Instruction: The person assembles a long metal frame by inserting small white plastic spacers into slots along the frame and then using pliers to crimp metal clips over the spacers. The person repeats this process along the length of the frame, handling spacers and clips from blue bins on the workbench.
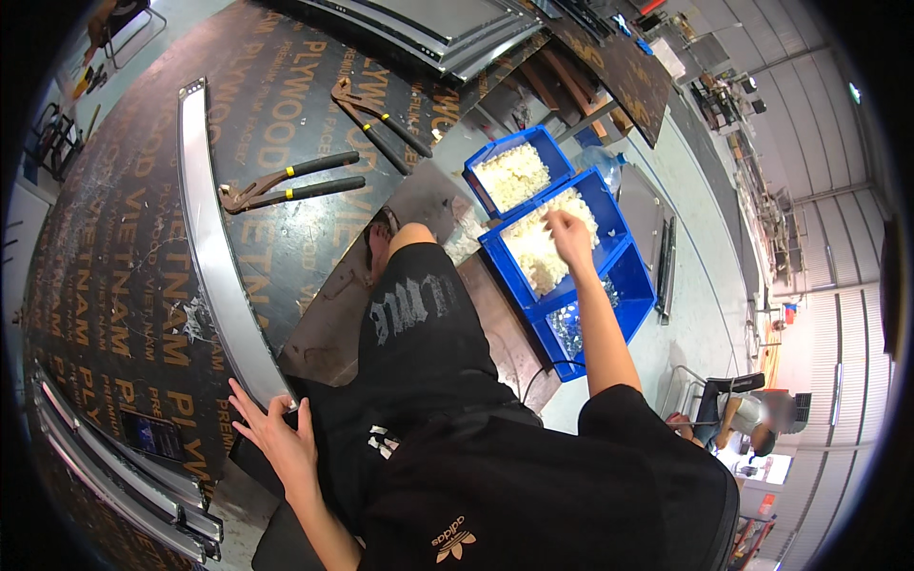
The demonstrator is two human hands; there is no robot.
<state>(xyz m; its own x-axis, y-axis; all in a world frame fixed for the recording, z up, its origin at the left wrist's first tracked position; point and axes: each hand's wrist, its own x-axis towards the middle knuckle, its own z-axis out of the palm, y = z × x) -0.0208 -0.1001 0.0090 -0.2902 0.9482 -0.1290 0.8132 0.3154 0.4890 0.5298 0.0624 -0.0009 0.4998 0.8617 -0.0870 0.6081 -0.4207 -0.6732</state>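
Observation:
A long silver metal bar [214,228] lies on the dark plywood table, its near end by my lap. At that end is my left hand [284,440], thumb and forefinger closed around a small white piece [293,404], the other fingers spread beside the bar. My right hand [568,236] is over the middle blue bin [614,224], which holds a heap of small white plastic pieces [533,249]. Its fingers are curled together, and whatever they hold is too small to make out.
Two pairs of black-handled pincers [290,183] [381,124] lie on the plywood table [114,228]. A farther blue bin [484,186] holds more white pieces; a nearer one [609,328] holds small shiny parts in clear bags. Metal bars [114,485] and a phone [152,436] lie at left. A person [738,419] sits at right.

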